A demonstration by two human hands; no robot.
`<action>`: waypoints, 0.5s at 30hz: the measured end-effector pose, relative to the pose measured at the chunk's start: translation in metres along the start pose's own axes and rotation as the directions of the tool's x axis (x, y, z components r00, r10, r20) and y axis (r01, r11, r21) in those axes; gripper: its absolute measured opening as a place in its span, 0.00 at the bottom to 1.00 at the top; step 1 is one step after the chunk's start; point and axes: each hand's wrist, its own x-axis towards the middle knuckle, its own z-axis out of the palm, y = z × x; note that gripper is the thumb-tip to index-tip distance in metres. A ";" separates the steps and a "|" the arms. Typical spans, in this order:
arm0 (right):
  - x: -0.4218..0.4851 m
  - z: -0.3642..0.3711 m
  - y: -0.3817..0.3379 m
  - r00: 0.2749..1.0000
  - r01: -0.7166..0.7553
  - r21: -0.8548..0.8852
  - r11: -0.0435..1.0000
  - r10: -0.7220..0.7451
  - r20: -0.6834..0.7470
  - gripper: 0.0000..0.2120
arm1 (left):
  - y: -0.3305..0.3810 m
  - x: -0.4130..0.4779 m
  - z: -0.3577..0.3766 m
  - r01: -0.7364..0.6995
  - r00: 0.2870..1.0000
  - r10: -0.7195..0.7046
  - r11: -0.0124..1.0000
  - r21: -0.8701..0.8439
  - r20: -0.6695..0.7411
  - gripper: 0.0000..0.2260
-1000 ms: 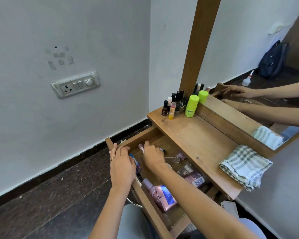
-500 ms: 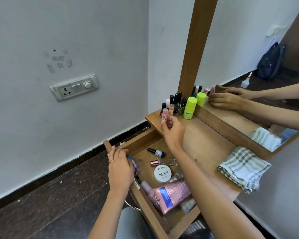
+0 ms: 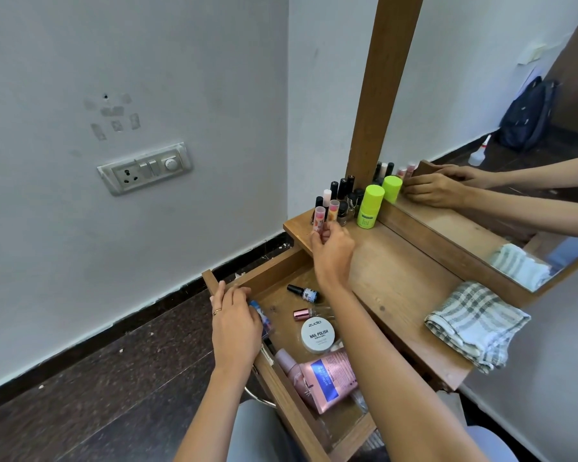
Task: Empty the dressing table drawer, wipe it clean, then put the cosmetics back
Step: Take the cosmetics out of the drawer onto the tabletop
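The wooden drawer (image 3: 282, 390) stands pulled out below the dressing table top (image 3: 397, 278). My left hand (image 3: 236, 323) grips the drawer's front edge. My right hand (image 3: 331, 253) holds a small pink-capped tube (image 3: 318, 219) upright at the table's back left corner, beside a cluster of nail polish bottles (image 3: 339, 198) and a lime green bottle (image 3: 369, 206). Inside the drawer lie a black-capped nail polish bottle (image 3: 303, 291), a pink-capped clear vial (image 3: 309, 313), a round white nail polish remover tub (image 3: 317, 335) and a pink tube (image 3: 321, 376).
A folded checked cloth (image 3: 474, 323) lies on the table's right end. A mirror (image 3: 501, 128) in a wooden frame (image 3: 384, 85) rises behind the table. The wall to the left carries a switch plate (image 3: 146, 168). Dark floor (image 3: 97, 388) lies left of the drawer.
My right hand has risen out of the drawer with the small tube and carried it to the bottle cluster on the table top. My left hand stayed on the drawer front.
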 end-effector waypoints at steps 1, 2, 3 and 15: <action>0.000 0.000 -0.001 1.000 -0.006 -0.007 1.000 0.006 -0.004 0.08 | 0.000 0.000 0.000 0.001 1.000 -0.001 1.000 -0.002 0.002 0.12; 0.000 -0.001 -0.001 1.000 -0.012 -0.009 1.000 0.012 -0.007 0.08 | 0.000 0.000 0.000 0.001 1.000 -0.001 1.000 -0.005 0.004 0.12; -0.001 -0.001 -0.002 1.000 -0.015 -0.010 1.000 0.015 -0.011 0.08 | 0.000 0.000 0.000 0.000 1.000 0.000 1.000 -0.006 0.005 0.12; -0.002 -0.005 -0.007 0.999 -0.032 -0.052 0.998 0.030 -0.029 0.09 | -0.002 0.001 0.001 -0.004 1.000 0.004 1.000 -0.009 0.010 0.12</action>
